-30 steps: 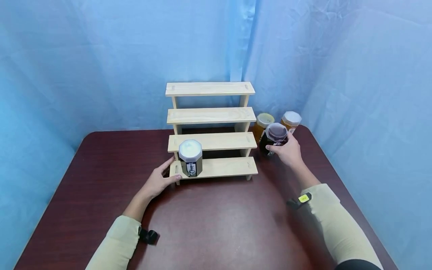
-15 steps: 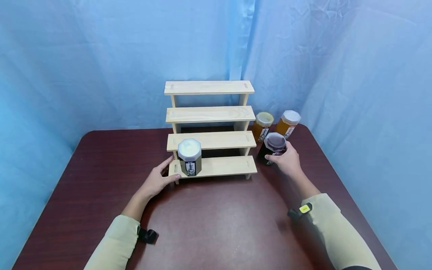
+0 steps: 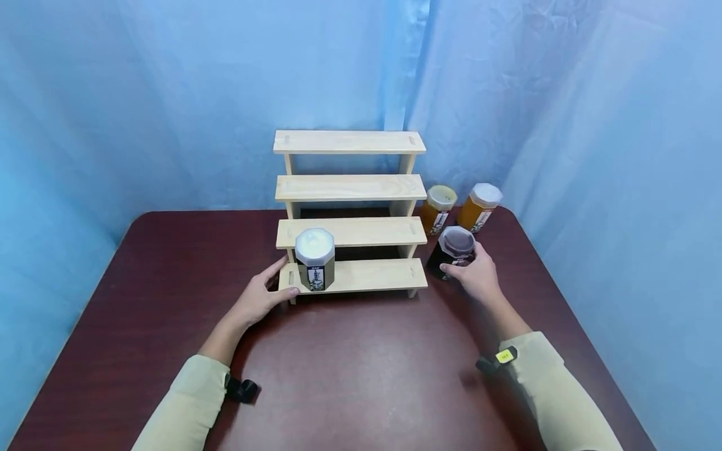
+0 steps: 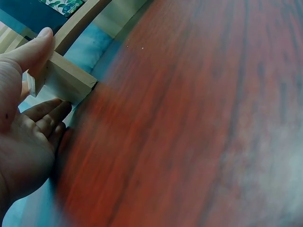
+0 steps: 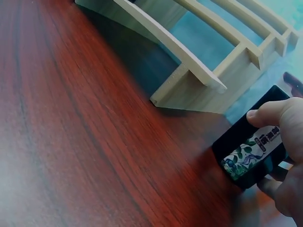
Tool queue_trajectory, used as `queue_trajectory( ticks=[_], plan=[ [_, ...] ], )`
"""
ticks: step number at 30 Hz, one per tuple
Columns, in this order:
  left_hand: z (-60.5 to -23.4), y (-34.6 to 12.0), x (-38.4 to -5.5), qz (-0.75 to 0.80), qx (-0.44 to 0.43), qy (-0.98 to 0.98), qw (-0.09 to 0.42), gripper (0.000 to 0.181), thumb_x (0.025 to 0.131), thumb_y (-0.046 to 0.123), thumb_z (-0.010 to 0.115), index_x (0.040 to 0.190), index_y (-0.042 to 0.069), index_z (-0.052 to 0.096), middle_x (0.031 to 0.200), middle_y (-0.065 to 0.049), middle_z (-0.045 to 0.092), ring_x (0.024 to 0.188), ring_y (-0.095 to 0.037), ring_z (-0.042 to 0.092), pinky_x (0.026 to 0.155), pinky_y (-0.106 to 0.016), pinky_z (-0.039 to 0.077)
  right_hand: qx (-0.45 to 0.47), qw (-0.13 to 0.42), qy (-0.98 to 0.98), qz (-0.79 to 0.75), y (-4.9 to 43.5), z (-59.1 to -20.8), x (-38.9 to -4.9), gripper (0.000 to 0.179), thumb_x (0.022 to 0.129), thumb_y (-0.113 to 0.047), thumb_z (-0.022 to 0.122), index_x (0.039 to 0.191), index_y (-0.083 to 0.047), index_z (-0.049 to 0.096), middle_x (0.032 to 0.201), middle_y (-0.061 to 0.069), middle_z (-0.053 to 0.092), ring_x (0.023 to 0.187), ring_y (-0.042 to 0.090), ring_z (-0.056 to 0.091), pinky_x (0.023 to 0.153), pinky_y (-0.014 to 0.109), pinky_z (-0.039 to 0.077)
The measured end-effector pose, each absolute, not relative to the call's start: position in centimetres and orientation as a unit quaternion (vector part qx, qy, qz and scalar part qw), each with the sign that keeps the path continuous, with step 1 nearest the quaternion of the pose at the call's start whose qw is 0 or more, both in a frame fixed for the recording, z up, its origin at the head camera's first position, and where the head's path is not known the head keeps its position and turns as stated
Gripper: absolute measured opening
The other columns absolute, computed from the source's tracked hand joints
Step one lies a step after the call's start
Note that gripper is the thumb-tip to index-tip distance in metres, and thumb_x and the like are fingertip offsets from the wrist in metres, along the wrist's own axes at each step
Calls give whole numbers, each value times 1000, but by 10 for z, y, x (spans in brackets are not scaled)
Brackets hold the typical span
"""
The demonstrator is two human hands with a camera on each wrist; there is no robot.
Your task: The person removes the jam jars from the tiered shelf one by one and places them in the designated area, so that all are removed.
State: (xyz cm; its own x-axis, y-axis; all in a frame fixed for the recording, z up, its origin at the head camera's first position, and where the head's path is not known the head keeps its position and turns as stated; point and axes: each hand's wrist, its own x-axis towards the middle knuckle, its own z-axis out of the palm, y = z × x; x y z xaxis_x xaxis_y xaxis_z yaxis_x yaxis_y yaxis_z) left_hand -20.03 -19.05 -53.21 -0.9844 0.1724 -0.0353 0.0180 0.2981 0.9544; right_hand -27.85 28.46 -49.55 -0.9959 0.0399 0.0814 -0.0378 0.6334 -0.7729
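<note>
A stepped wooden display shelf stands on the dark red table. My left hand grips the left end of its lowest step, thumb at the front and fingers on the side; in the left wrist view the thumb lies against the wood. A pale jar with a white lid sits on that step, close to my thumb. To the right of the shelf, my right hand holds a dark jar by its sides. Its flowered label shows in the right wrist view, and the jar leans somewhat.
Two amber jars, one with a yellowish lid and one with a white lid, stand behind the dark jar at the table's back right. Blue curtains hang behind and at both sides. The table has rounded back corners.
The dark jar, in my right hand, has moved toward me and slightly left, away from the two amber jars. My left hand has kept its place on the shelf.
</note>
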Motion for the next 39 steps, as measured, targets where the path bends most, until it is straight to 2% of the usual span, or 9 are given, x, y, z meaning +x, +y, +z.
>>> queue_trajectory(
  ticks=[4, 7, 13, 16, 18, 22, 29, 33, 39],
  plan=[
    [-529, -191, -199, 591, 54, 802, 66, 88, 90, 23, 78, 161, 9, 27, 160, -18, 34, 145, -35, 33, 112, -52, 32, 6, 55, -898, 437, 282, -496, -279, 100, 78, -27, 89, 155, -2, 30, 143, 24, 47, 128, 40, 47, 106, 56, 37],
    [-529, -190, -198, 588, 52, 804, 69, 89, 90, 24, 79, 161, 9, 27, 158, -20, 36, 144, -36, 34, 112, -52, 32, 0, 110, -882, 457, 278, -491, -275, 108, 76, -27, 91, 159, -8, 24, 146, 22, 40, 132, 38, 44, 109, 53, 35],
    [-533, -192, -195, 589, 48, 804, 63, 88, 89, 22, 79, 160, 9, 28, 158, -20, 36, 146, -35, 30, 114, -52, 29, 54, 294, -825, 479, 245, -467, -264, 80, 79, -17, 86, 147, -6, 46, 141, 17, 42, 130, 29, 42, 108, 42, 36],
    [-533, -192, -194, 592, 48, 802, 63, 89, 89, 21, 79, 160, 8, 28, 156, -22, 38, 144, -35, 33, 113, -51, 30, 114, 332, -812, 466, 216, -460, -256, 73, 76, -12, 86, 140, 0, 53, 136, 20, 45, 125, 28, 44, 104, 42, 38],
    [-534, -191, -193, 592, 48, 802, 63, 89, 89, 21, 80, 160, 8, 28, 156, -22, 39, 142, -34, 35, 112, -51, 32, 142, 317, -813, 467, 196, -460, -250, 75, 75, -12, 87, 140, 1, 53, 134, 21, 46, 122, 30, 46, 102, 44, 40],
    [-536, -189, -195, 590, 50, 804, 60, 89, 89, 22, 80, 160, 8, 29, 154, -23, 40, 141, -35, 37, 111, -52, 33, 151, 222, -823, 500, 155, -462, -236, 85, 75, -15, 90, 147, -3, 46, 135, 19, 45, 116, 30, 52, 94, 47, 48],
    [-537, -188, -198, 579, 46, 812, 62, 88, 90, 21, 78, 160, 7, 27, 158, -22, 36, 146, -36, 31, 114, -52, 29, 143, 96, -845, 506, 93, -474, -215, 99, 73, -27, 93, 154, -10, 38, 141, 11, 41, 118, 25, 51, 95, 45, 47],
    [-534, -188, -199, 577, 46, 813, 62, 87, 91, 17, 76, 160, 4, 25, 158, -25, 33, 146, -40, 29, 113, -55, 28, 156, 68, -846, 505, 67, -476, -209, 105, 72, -33, 93, 156, -12, 35, 141, 11, 37, 121, 27, 50, 97, 46, 47],
    [-531, -188, -199, 581, 50, 810, 58, 87, 91, 20, 77, 161, 8, 27, 159, -21, 33, 146, -36, 30, 114, -52, 29, 169, 87, -839, 510, 40, -476, -206, 103, 73, -33, 93, 155, -8, 36, 138, 12, 37, 121, 26, 49, 99, 43, 47]
  ],
)
